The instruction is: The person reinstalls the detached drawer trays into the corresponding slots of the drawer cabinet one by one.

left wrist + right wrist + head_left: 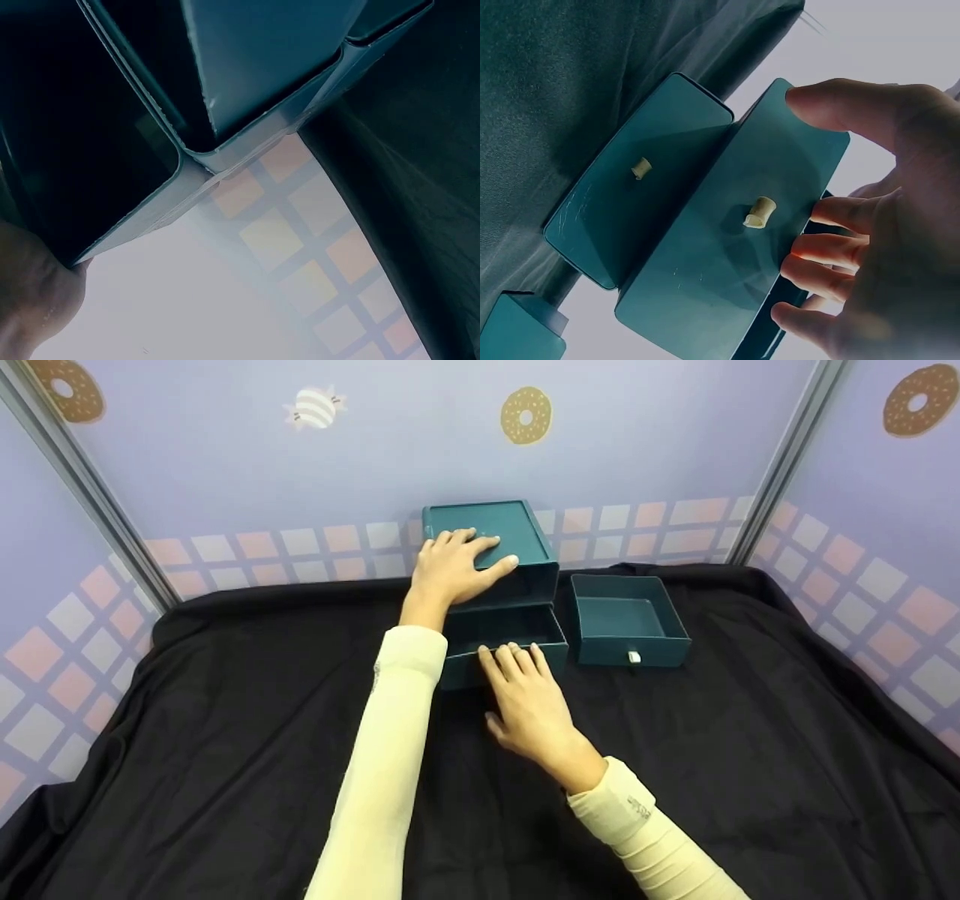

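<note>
A dark teal drawer cabinet (491,529) stands against the back wall, its top opening dark. My left hand (452,566) rests on the cabinet's top, fingers spread, thumb along the front edge. Beneath that opening, a drawer (561,656) is pulled partway out. The fairly straight fingers of my right hand (531,705) touch this drawer's upper front rim. In the right wrist view, the thumb lies at one end of the drawer front, which bears a pale pull tab (760,213). Below it, another drawer front (679,112) has its own pull tab (641,168).
A separate teal drawer (634,652) sits upright to the cabinet's right, its pull tab facing me. Black cloth (247,735) covers the table, with folds along the back and sides. Patterned wall panels (420,450) enclose the back and both sides.
</note>
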Available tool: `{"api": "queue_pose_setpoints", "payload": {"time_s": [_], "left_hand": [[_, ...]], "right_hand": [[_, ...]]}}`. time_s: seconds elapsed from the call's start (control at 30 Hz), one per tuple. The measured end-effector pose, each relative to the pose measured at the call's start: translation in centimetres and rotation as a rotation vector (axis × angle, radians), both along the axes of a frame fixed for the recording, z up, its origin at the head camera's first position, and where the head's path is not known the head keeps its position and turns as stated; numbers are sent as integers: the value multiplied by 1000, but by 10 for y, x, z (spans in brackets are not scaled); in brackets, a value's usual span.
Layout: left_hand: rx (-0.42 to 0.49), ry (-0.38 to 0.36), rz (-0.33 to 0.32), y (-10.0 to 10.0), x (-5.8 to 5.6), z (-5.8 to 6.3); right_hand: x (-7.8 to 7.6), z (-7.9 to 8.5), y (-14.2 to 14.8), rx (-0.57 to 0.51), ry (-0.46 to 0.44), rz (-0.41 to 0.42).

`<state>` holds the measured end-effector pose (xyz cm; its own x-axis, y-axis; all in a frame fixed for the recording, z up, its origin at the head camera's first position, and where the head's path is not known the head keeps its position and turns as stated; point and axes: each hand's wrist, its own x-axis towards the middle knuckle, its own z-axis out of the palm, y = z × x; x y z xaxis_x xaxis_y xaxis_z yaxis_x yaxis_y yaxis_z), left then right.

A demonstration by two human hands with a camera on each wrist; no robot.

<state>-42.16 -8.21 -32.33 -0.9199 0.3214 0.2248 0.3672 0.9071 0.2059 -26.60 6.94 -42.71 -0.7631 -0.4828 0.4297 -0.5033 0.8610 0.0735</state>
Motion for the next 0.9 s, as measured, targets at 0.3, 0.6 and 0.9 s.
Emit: {"api": "queue_pose_setpoints", "payload": {"time_s": [0.3,0.6,0.9], "left_hand": [[5,1,-3,0,-1,0],[8,1,1,0,0,0],[5,0,-2,0,-1,1]], "right_hand": [[-2,0,1,-6,25,8],[-3,0,1,-12,40,16],[-5,3,0,-41,0,22]]}}
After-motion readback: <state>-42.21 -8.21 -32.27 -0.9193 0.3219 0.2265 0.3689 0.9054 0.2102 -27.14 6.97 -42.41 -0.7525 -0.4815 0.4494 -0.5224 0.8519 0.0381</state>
